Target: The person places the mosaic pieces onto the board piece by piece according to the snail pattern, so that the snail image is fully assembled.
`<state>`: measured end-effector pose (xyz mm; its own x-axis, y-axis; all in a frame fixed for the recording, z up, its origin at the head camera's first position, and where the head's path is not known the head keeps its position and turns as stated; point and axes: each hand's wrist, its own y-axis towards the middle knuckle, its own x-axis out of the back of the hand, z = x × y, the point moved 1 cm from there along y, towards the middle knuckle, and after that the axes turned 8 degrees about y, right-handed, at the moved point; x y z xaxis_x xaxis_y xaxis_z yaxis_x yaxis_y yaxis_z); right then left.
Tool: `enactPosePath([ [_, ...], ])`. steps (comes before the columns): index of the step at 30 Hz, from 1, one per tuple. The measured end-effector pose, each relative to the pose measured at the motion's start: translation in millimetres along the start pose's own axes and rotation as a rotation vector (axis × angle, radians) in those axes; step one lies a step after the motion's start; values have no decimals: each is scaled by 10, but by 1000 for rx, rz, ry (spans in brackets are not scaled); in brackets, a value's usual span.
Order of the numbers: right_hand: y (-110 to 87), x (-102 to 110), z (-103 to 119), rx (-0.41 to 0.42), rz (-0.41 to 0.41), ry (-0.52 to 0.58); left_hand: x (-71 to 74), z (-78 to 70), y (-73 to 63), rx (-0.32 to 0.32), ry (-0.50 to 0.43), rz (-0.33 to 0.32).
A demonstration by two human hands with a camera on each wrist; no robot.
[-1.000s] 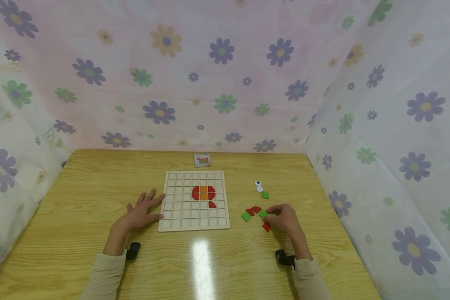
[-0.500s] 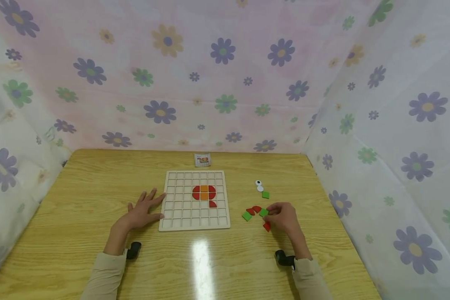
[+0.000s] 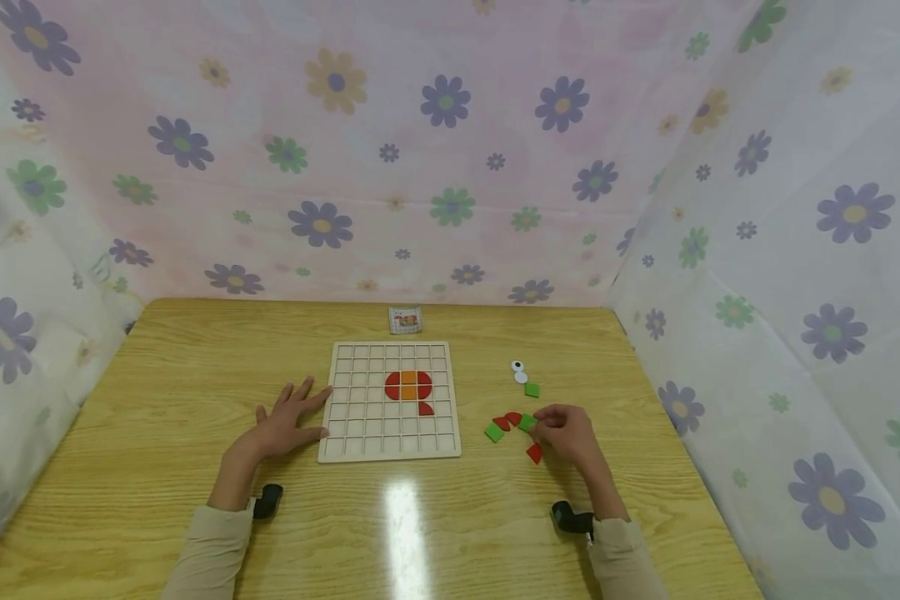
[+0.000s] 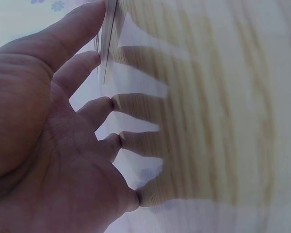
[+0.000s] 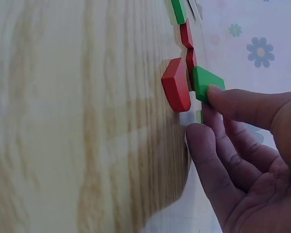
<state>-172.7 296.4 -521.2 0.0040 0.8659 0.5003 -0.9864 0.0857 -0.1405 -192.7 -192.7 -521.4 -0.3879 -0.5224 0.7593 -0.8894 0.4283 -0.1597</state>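
Note:
The wooden grid board point(image 3: 386, 442) lies in the middle of the table, with red and orange pieces point(image 3: 408, 386) and a red quarter-round piece point(image 3: 425, 408) in its cells. My left hand point(image 3: 279, 429) is spread, thumb and fingertip against the board's left edge; the left wrist view shows its palm point(image 4: 58, 155). My right hand point(image 3: 568, 433) pinches the right edge of a green square tile point(image 5: 208, 85); its thumb point(image 5: 247, 104) presses the tile, the opposing fingertip partly hidden. Beside it lie red quarter-round pieces point(image 3: 534, 452) and another green tile point(image 3: 494, 432).
A small printed picture card point(image 3: 405, 320) lies behind the board. To the right are white round eye pieces point(image 3: 518, 367) and one more green tile point(image 3: 532, 390). Flower-printed cloth point(image 3: 375, 167) walls the table at the back and sides.
My right thumb and fingertips have drawn closer together at the green tile's edge. The left hand stays at the board, and the pieces on the board are unchanged.

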Motion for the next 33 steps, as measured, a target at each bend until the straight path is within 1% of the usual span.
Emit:
enactPosePath([
  [5,-6,-6,22,7,0,49,-7,12,7,-4,-2,-6],
  [10,-11,-46,70,56,20,126,-2,17,7,-1,-1,-3],
  [15,-4,-138,119,96,42,199,10,1,1,3,7,3],
  [18,-10,-218,137,113,64,246,18,-15,-1,2,14,3],
  [23,-16,-366,150,162,116,358,18,-30,6,3,32,1],
  [26,-16,-471,167,175,145,416,15,-33,7,3,32,0],
  [33,-30,-744,306,196,182,427,9,-33,-4,5,16,-1],
])
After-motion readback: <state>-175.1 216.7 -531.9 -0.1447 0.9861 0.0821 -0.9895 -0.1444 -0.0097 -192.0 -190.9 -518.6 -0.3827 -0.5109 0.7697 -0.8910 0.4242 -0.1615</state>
